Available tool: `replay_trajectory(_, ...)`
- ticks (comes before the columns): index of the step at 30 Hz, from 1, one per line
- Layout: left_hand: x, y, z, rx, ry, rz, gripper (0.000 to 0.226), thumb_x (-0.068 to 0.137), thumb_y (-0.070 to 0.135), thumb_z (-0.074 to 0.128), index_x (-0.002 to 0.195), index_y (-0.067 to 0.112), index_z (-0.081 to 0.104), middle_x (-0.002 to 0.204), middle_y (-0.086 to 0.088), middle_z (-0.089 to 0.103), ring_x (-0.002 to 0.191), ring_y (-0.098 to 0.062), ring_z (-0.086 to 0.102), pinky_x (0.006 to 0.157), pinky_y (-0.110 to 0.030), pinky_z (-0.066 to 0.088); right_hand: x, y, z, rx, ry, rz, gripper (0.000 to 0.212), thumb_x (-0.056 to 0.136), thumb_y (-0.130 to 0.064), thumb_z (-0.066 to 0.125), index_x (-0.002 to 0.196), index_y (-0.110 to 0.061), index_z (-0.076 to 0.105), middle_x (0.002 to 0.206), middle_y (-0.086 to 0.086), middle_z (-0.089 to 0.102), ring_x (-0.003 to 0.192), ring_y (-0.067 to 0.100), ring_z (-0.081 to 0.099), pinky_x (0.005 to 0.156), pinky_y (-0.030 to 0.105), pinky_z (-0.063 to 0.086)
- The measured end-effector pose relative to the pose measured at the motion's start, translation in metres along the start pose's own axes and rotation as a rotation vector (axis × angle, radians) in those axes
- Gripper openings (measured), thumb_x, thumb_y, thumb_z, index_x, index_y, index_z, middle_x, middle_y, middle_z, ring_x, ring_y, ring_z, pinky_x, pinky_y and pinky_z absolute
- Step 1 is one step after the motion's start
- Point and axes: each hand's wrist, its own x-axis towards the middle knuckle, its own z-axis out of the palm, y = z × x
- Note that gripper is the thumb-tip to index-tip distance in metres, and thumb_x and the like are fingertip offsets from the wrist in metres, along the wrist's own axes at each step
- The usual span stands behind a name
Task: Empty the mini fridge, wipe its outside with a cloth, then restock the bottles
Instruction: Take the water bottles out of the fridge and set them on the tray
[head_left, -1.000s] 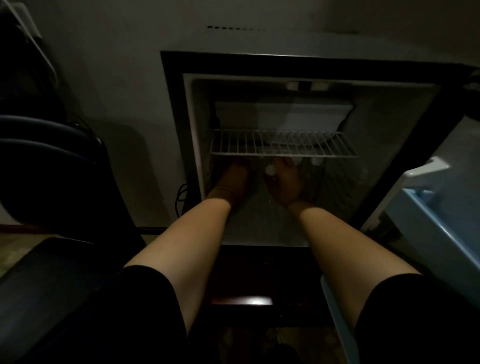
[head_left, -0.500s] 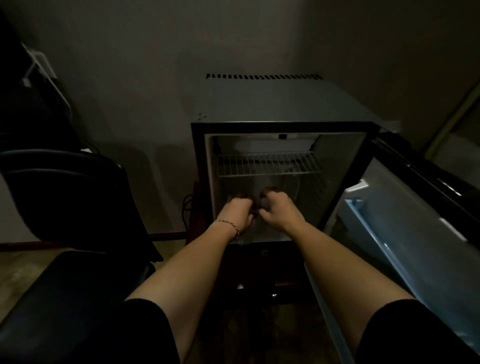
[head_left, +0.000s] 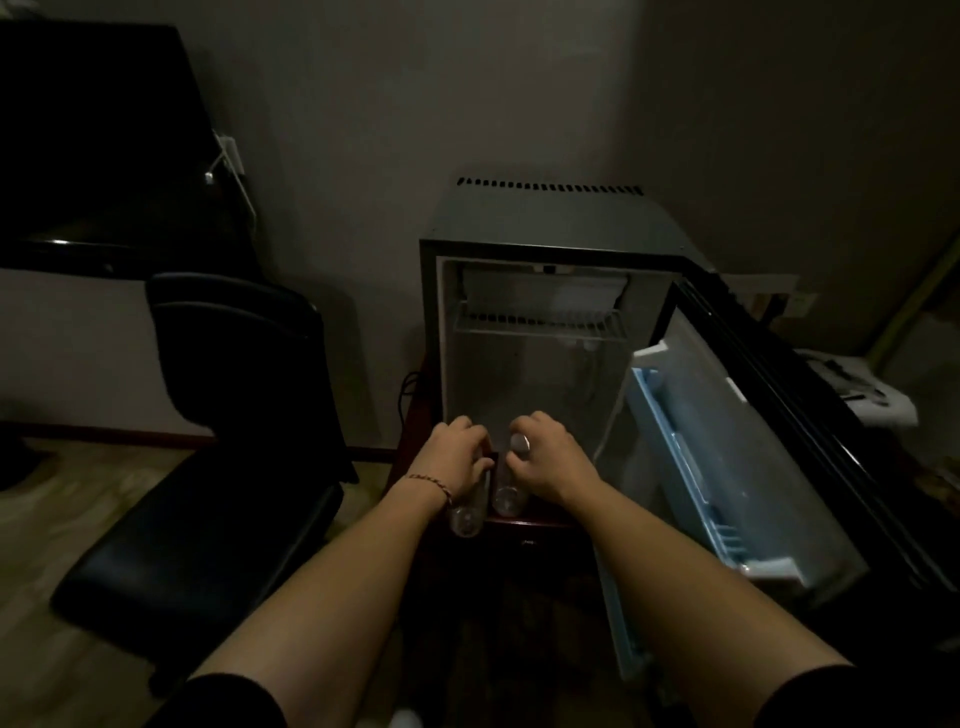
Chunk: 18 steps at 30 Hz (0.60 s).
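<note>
We are gripping one clear bottle in each of our hands, left (head_left: 456, 459) and right (head_left: 546, 461), just outside the open mini fridge (head_left: 545, 332). The left bottle (head_left: 467, 512) and right bottle (head_left: 506, 491) are hanging side by side at the fridge's bottom edge.

two clear bottles (head_left: 467, 512) (head_left: 506, 493) held bases-forward before the open mini fridge (head_left: 540, 364).

Dark office chair (head_left: 218, 415) on wooden floor (head_left: 41, 545), dark screen (head_left: 93, 130) above, cable (head_left: 408, 389) against wall (head_left: 389, 104).
</note>
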Motion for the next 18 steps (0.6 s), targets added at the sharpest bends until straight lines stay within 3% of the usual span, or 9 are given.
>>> replay_trajectory(6,-0.075,0.024,0.009,-0.049,-0.001,-0.052,0.024,0.091,0.032,0.067,0.113,0.024,0.061,0.117,0.002,0.051,0.111,-0.018,0.05,0.097,-0.034,0.044,-0.073,-0.01,-0.001,-0.01,-0.024,-0.073,0.033,0.088,-0.03,0.066,0.118,-0.018,0.059,0.115,0.0,0.052,0.1,0.018,0.056,0.085,0.035,0.051)
replay_trajectory(12,-0.118,0.048,0.014,-0.129,0.005,-0.006,0.018,0.092,0.029,0.065,0.109,0.024,0.061,0.113,0.004,0.05,0.104,-0.013,0.05,0.088,-0.027,0.044,-0.137,-0.018,-0.002,-0.001,-0.017,-0.01,0.026,0.088,-0.029,0.067,0.112,-0.021,0.059,0.111,-0.002,0.052,0.096,0.016,0.058,0.085,0.036,0.054)
replay_trajectory(18,-0.157,0.084,0.023,-0.173,-0.006,0.101,0.019,0.089,0.025,0.067,0.107,0.019,0.064,0.109,0.001,0.051,0.105,-0.018,0.053,0.093,-0.036,0.05,-0.208,-0.019,-0.01,-0.04,0.027,0.076,0.027,0.088,-0.029,0.066,0.113,-0.019,0.061,0.111,0.0,0.054,0.098,0.018,0.058,0.086,0.038,0.054)
